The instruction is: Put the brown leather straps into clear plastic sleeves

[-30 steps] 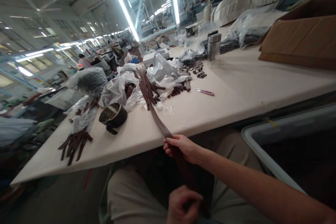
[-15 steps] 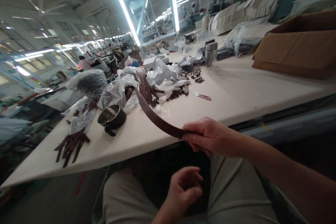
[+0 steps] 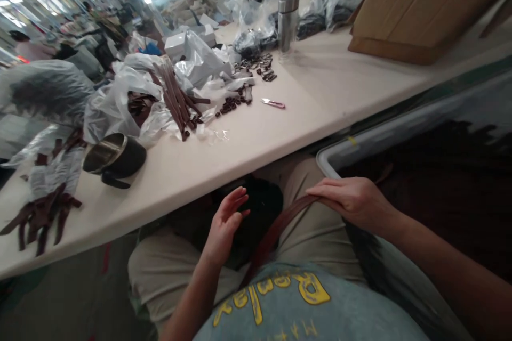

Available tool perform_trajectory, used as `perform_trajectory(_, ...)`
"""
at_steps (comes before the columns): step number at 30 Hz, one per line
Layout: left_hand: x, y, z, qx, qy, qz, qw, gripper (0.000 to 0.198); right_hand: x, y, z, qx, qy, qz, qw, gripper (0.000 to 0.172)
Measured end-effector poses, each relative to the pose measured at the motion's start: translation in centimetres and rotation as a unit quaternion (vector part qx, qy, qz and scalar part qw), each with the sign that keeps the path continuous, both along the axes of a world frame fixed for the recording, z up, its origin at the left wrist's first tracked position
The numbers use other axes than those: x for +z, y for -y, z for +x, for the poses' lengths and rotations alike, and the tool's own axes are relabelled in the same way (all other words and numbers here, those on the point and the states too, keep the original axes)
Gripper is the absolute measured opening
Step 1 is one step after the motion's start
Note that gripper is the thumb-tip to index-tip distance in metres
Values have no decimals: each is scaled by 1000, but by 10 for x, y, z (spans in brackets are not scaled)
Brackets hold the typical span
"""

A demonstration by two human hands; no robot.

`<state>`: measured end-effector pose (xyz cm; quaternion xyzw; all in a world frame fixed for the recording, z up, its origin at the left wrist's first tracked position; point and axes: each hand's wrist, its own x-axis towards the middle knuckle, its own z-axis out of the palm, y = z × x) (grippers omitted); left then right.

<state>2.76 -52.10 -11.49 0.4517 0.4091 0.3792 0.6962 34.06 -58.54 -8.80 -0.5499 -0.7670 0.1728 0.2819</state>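
Observation:
My right hand [image 3: 358, 203] is closed on one end of a brown strap [image 3: 280, 224], blurred by motion, which slopes down across my lap toward my shirt. Over my lap, to the left of the strap, my left hand [image 3: 227, 222] hangs in the air with its fingers apart and nothing in it. On the table [image 3: 320, 101], more brown straps [image 3: 176, 90] lie bundled on clear plastic bags. Small dark loops [image 3: 232, 105] and metal buckles [image 3: 266, 66] are heaped beside them. A pair of thread snips [image 3: 273, 103] lies nearby.
A dark metal pot [image 3: 116, 160] with a handle stands near the table's front edge, with another strap bundle [image 3: 46, 208] to its left. Farther back are a steel flask [image 3: 288, 21] and a cardboard box [image 3: 424, 16]. A large bin [image 3: 400, 125] sits below the table at right.
My right hand has drawn the strap down off the table side and over my lap, moving right. My left hand has risen and opened its fingers. The view has tilted downward.

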Motion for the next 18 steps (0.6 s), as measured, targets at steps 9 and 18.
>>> perform_trajectory(9, -22, 37, 8, -244, -28, -219, 944, 55, -24, 14, 11, -46, 53, 80, 994, 33)
perform_trajectory(18, -22, 13, -9, -183, -178, -121, 959, 36, -27, 11, 24, -29, 150, 43, 987, 33)
